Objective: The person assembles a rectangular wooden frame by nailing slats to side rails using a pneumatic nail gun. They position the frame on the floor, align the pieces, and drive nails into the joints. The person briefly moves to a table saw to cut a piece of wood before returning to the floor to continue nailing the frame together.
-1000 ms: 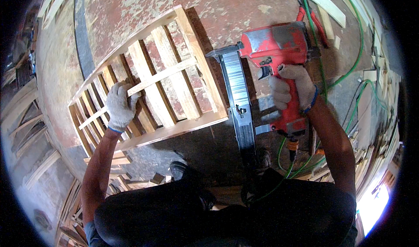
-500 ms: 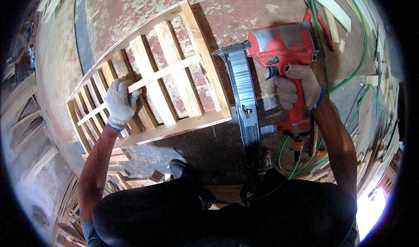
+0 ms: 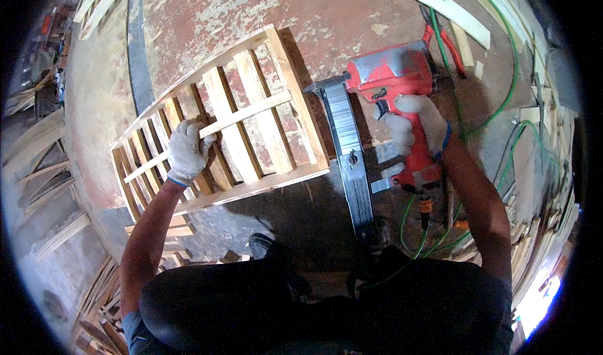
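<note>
In the head view, the left hand [image 3: 188, 151], in a whitish knitted glove, has its fingers curled closed around a thin, pale wooden strip [image 3: 251, 113] that runs lengthwise across the slats of a long, rectangular frame of light wood [image 3: 295, 97]. This slatted frame lies aslant on the worn, reddish floor [image 3: 207, 10], left of centre, with its strip-holding hand left of the frame's middle. The right hand [image 3: 421, 126], gloved alike, is wrapped closed around the grip of a scuffed red nail gun with a long black-and-silver magazine [image 3: 389, 69], its curled fingers near the dark trigger. The gun's nose points left, just beside the frame's right end, with a gap showing between them. A thin green hose [image 3: 515, 72] loops at the right; beyond the gun lie red-handled pliers [image 3: 455, 47], near a long, pale board [image 3: 433, 3].
</note>
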